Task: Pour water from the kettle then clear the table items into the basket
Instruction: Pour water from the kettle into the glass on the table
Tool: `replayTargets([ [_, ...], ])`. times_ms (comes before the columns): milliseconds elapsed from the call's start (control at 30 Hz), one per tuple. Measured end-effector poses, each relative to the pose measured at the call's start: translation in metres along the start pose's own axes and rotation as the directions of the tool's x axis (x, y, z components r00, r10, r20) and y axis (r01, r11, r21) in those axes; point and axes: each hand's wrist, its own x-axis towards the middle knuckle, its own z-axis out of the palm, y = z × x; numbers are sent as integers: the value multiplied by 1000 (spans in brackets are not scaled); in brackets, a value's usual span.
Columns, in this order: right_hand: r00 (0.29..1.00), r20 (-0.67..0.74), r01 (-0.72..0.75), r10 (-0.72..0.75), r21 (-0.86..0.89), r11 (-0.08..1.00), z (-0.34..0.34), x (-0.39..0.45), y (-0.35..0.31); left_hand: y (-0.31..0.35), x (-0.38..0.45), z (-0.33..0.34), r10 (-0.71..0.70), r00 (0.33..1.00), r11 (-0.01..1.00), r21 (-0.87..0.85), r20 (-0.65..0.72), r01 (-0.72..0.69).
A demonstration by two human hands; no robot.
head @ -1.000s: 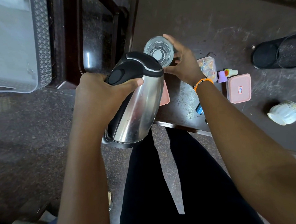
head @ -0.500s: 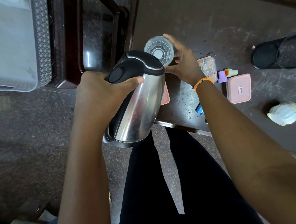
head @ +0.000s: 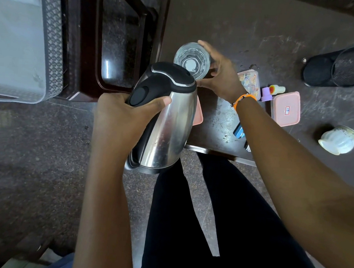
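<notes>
Over the worktop (head: 261, 25) edge, the left hand (head: 119, 118) grips the tilted kettle (head: 168, 125) by its handle, spout at the glass (head: 192, 60), which the right hand's (head: 223, 78) curled fingers (head: 206, 47) hold.

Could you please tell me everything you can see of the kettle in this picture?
The kettle has a shiny steel body, scuffed and spotted, with a black plastic lid, handle and base rim. It is off the table, tipped forward so its top end meets the rim of the clear glass. The left hand grips its black handle, thumb lying across the steel body. Its spout is hidden, so no stream of water can be seen.
</notes>
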Motion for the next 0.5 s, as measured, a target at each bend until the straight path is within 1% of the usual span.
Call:
replayTargets([
  [300, 1000, 10, 29, -29, 23, 999, 2, -2, -1, -24, -20, 6, 18, 996, 991, -129, -85, -29],
  [500, 1000, 20, -23, 24, -28, 999, 2, -6, -7, -37, -35, 4, 28, 992, 978, -200, -123, -52],
])
